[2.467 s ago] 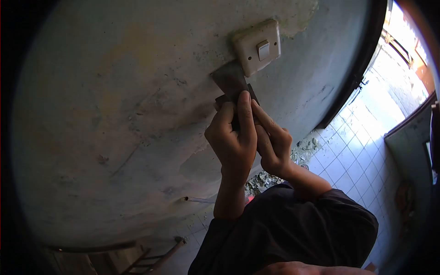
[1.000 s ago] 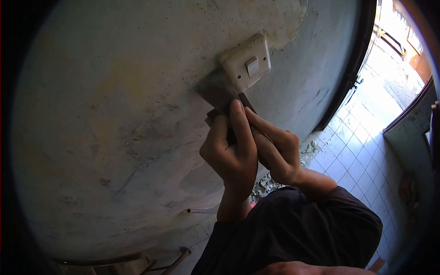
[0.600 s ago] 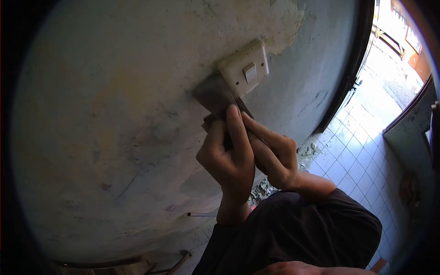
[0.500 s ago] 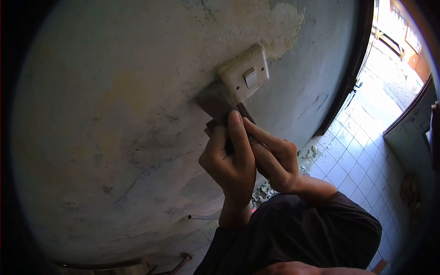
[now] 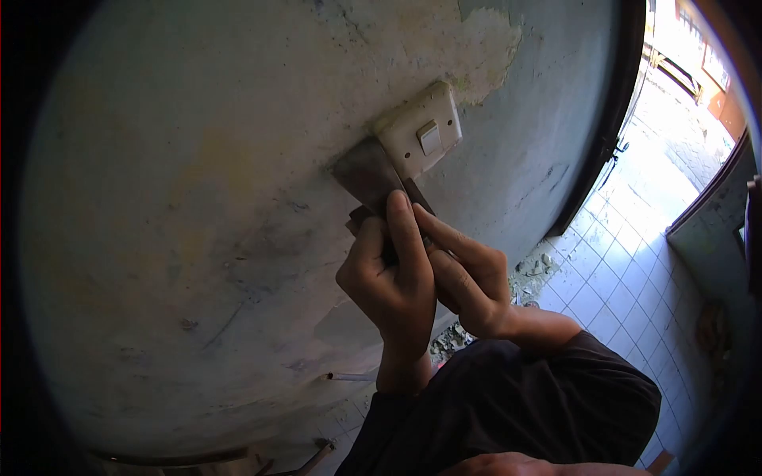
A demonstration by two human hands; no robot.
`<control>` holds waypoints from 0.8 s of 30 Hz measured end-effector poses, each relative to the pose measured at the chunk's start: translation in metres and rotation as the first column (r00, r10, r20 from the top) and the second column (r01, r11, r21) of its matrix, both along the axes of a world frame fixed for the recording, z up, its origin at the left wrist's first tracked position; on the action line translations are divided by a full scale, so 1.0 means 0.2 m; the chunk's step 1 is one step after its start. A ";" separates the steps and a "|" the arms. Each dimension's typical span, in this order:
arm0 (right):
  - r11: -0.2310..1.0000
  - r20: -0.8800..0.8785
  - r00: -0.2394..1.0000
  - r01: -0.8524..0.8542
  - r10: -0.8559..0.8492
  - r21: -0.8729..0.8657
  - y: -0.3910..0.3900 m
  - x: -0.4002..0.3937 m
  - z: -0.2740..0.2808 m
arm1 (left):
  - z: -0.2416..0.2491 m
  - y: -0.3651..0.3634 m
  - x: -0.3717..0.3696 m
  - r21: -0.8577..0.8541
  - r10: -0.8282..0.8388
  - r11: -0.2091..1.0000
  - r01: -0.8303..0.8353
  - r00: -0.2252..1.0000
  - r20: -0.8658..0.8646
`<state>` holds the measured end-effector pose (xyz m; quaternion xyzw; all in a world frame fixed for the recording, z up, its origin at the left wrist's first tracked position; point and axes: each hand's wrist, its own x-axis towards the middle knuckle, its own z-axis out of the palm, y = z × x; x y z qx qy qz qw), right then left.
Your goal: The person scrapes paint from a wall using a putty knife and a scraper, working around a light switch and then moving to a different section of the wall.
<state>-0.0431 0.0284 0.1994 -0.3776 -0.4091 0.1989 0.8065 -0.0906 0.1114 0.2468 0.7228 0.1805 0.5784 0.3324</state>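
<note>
A flat, dark metal scraper point(image 5: 367, 173) rests with its wide blade end close against the wall, right beside the lower left edge of a light switch plate point(image 5: 405, 135). My left hand point(image 5: 390, 274) is closed around its lower part, thumb stretched up along the blade. Pressed up from the right, my right hand point(image 5: 470, 282) also grips the scraper, its index finger reaching toward the blade. The handle is mostly hidden behind my fingers. A dark strip point(image 5: 418, 196) shows just above the right fingertips, below the plate.
The wall point(image 5: 159, 238) is stained, with peeled paint point(image 5: 484, 47) above the switch. Paint flakes point(image 5: 452, 341) lie on the tiled floor point(image 5: 607, 309) along its foot. A short pipe point(image 5: 349, 377) sticks out low down. An open doorway point(image 5: 675, 135) is at the right.
The scraper blade and both hands have shifted slightly left in view, as has the switch plate. The blade, blurred before, now looks sharper. Both hands keep their grip.
</note>
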 end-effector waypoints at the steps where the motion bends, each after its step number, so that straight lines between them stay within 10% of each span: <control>1: 0.998 0.054 0.997 0.054 -0.055 0.021 0.02 0.01 -0.01 | 0.00 0.00 0.01 0.025 0.019 1.000 -0.019 1.000 0.014; 24: 0.998 0.090 0.995 0.041 -0.036 -0.053 -0.02 0.00 0.04 | 0.05 -0.01 -0.02 -0.024 0.006 1.000 -0.008 0.998 -0.064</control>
